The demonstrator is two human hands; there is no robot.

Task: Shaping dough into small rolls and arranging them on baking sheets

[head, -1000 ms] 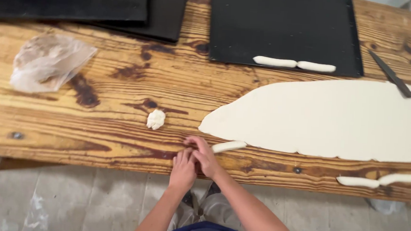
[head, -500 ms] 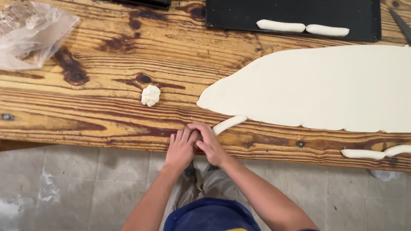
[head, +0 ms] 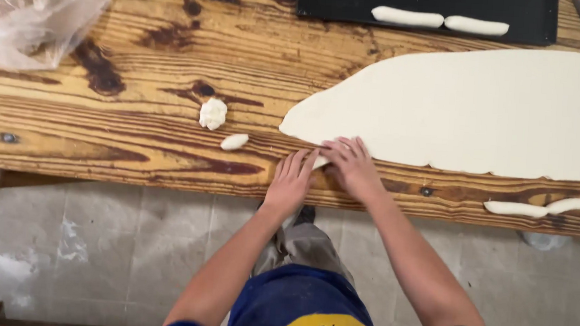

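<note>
I have both hands flat near the front edge of the wooden worktop (head: 103,138), side by side and almost touching. My left hand (head: 291,181) lies palm down with its fingers (head: 294,164) stretched out and slightly apart, gripping nothing. My right hand (head: 350,165) lies the same way, fingers loosely spread, their tips on the near left tip of the large dough sheet (head: 481,111), where a small piece of dough (head: 319,161) peeks out between the two hands; how much of it lies under the palms I cannot tell. The sheet spreads to the right across the worktop. Left of my hands sit a small dough bit (head: 234,141) and, just beyond it, a crumpled dough lump (head: 212,113), apart from each other. At the far left lies a clear plastic bag (head: 37,20). At the far edge a black tray (head: 533,27) carries two dough rolls (head: 439,21) end to end. To the right, at the near edge, lie two more dough strips (head: 545,207).
</note>
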